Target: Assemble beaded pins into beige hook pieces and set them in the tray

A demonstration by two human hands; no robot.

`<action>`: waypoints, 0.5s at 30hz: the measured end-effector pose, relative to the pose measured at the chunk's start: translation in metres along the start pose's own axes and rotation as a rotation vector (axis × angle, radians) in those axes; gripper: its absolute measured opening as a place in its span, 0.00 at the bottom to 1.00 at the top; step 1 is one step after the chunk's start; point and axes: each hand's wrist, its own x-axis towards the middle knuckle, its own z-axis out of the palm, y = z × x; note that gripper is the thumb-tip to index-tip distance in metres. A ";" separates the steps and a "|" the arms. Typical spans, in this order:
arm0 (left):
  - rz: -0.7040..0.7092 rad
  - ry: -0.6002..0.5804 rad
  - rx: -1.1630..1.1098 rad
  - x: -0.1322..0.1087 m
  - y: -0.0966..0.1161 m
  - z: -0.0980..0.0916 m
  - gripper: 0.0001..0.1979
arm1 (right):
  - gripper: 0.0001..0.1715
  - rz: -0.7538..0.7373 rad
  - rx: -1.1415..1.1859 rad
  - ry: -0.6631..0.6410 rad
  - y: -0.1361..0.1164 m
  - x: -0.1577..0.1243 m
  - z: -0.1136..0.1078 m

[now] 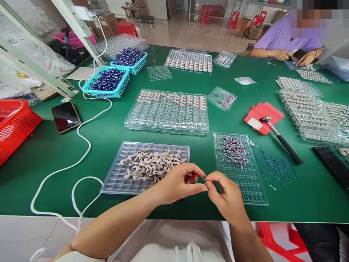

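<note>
Left hand (177, 182) and right hand (225, 196) both pinch a tiny part (205, 177) at the fingertips, above the near edge of the green surface (109, 127), between hook tray (117, 178) and wire tray (245, 189). Part too small to identify. Best done with a firm pinch and low hands.
</note>
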 end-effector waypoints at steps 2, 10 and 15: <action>-0.031 0.016 -0.002 0.000 -0.002 0.000 0.20 | 0.07 -0.072 -0.009 0.018 0.003 0.002 0.006; 0.058 0.147 0.069 0.004 -0.004 0.003 0.16 | 0.17 -0.283 -0.041 0.143 0.014 0.001 0.015; 0.024 0.145 -0.019 0.004 -0.006 0.005 0.16 | 0.19 -0.295 -0.075 0.191 0.017 -0.001 0.015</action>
